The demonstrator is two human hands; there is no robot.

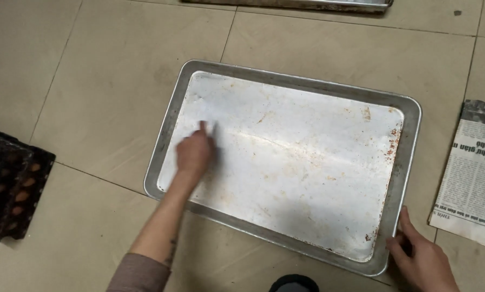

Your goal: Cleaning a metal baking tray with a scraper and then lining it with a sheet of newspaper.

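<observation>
On floor tiles, metal tray (285, 162), left hand (195, 154) pinching white scrap (210, 127), right hand (423, 259) gripping rim.

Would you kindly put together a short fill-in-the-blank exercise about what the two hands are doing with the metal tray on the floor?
1. The metal tray lies on a tiled ____.
2. The left hand presses a small white ____ against the tray's inner surface.
3. The right hand grips the tray at its near right ____.
4. To the right of the tray lies a sheet of ____.

Missing words: floor; cloth; corner; newspaper
</observation>
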